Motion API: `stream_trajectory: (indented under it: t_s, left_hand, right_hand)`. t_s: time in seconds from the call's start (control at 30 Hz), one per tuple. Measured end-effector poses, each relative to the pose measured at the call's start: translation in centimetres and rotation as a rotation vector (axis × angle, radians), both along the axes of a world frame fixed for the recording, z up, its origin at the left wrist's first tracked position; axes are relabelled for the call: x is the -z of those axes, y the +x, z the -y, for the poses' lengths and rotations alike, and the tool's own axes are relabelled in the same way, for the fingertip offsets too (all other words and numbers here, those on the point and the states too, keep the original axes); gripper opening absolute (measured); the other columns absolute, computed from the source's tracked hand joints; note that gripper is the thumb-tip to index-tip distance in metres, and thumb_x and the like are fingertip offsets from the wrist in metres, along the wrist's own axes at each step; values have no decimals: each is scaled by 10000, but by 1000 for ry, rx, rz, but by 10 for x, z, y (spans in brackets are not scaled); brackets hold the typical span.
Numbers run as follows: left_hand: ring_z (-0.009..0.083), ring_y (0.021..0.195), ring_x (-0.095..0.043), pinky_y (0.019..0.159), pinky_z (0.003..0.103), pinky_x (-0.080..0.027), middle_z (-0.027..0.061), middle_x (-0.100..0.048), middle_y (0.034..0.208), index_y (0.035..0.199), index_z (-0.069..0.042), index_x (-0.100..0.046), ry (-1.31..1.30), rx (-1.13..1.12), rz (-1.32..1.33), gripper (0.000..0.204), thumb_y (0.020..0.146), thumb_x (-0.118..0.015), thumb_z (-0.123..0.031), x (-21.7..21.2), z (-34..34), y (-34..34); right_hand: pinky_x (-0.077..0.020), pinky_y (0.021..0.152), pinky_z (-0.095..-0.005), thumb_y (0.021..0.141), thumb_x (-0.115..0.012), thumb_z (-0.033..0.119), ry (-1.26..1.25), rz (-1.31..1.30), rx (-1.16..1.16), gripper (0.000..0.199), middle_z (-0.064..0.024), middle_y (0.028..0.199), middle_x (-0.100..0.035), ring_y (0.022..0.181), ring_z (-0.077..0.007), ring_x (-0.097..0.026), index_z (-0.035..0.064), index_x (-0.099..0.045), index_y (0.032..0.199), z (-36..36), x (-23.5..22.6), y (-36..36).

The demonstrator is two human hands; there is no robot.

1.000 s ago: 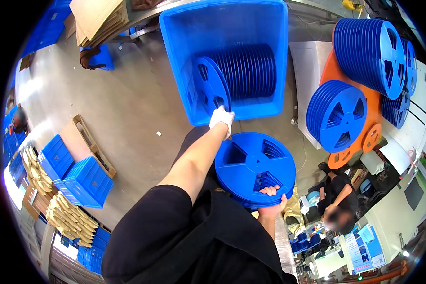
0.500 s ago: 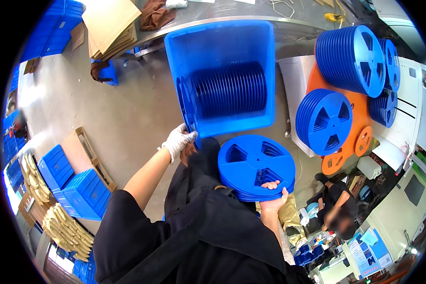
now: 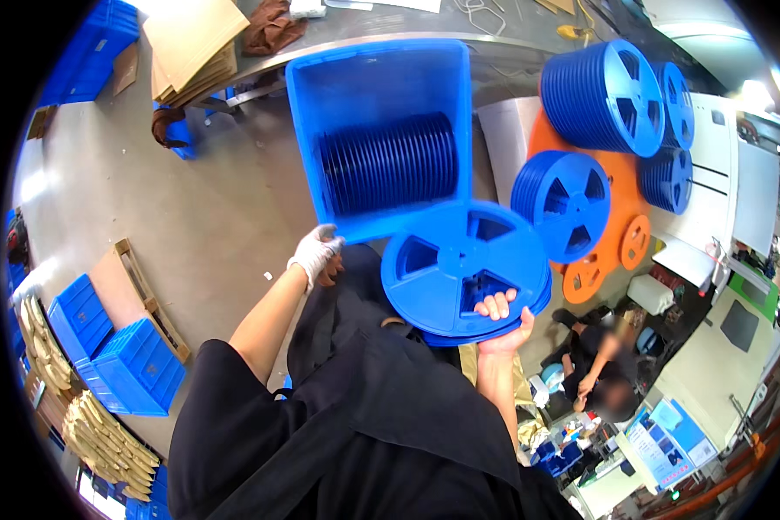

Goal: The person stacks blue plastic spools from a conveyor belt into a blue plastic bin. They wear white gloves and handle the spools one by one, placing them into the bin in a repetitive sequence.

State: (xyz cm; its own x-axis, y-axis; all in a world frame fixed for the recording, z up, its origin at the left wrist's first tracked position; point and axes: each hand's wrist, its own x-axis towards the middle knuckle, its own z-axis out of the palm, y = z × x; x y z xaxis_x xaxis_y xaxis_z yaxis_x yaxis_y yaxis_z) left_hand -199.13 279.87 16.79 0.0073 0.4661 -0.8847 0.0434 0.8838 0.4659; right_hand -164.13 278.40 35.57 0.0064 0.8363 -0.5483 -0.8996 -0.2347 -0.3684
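At the far left edge, stacked blue crates [image 3: 117, 364] sit on the grey floor [image 3: 191, 208] beside a wooden pallet [image 3: 147, 299] and bundles of tan material [image 3: 52, 364]. Higher up, flat cardboard sheets [image 3: 195, 43] lie on the end of a metal bench [image 3: 390, 26], with a brown cloth [image 3: 273, 24] just beside them.

Moving right, the left hand [image 3: 315, 254], in a white glove, rests at the lower left corner of a large blue bin [image 3: 381, 78]. Its fingers curl downward against the bin's rim; whether they actually clamp the edge is hard to tell from this angle. Inside the bin a row of blue reels [image 3: 388, 163] stands on edge, packed close together.

Just right of the bin's lower corner, the bare right hand [image 3: 500, 322] supports a small stack of blue reels [image 3: 464, 273] from beneath, fingertips hooked up through one of the cut-out windows and the thumb under the rim. The stack is held nearly flat, overlapping the bin's near edge.

Further right, an orange surface [image 3: 628, 195] carries more stacks of blue reels [image 3: 611, 95] and two small orange reels [image 3: 637, 243]. Below these, another person [image 3: 602, 364] crouches on the floor near white machines [image 3: 719, 329].
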Motion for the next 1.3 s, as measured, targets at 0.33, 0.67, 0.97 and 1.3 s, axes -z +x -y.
stream_trajectory:
  t_s: [0.33, 0.67, 0.97, 1.3]
  left_hand:
    - [200, 768, -602, 618, 390, -568, 106, -627, 961, 1369, -134, -371, 677, -544, 220, 499, 947, -554, -327, -171, -91, 14]
    - [396, 984, -580, 868, 442, -476, 184, -592, 1064, 1021, 4, -584, 1531, 272, -393, 263, 766, -521, 15, -185, -105, 125]
    - [348, 1040, -574, 902, 401, -488, 154, -519, 1291, 1303, -87, -503, 1230, 944, -175, 726, 637, -771, -188, -213, -55, 40]
    - [305, 822, -618, 723, 393, -518, 112, -643, 1000, 1148, -59, -556, 1306, 834, -397, 466, 699, -662, -131, -180, -17, 42]
  right_hand:
    - [-375, 582, -295, 807, -634, 328, 475, -120, -226, 314, 21, 560, -410, 507, -116, -413, 95, -441, 890, -25, -72, -1]
    - [-370, 552, -276, 775, -659, 342, 410, 7, -362, 337, 39, 541, -411, 479, -99, -410, 114, -429, 868, -45, -102, -13]
    - [-371, 676, -295, 834, -648, 302, 386, -124, -275, 310, 18, 663, -434, 632, -120, -430, 77, -470, 951, -85, -90, 14]
    - [-515, 866, -450, 906, -557, 365, 108, 23, -367, 428, -152, 1101, -630, 1034, -311, -601, 15, -550, 1153, -115, -78, -23]
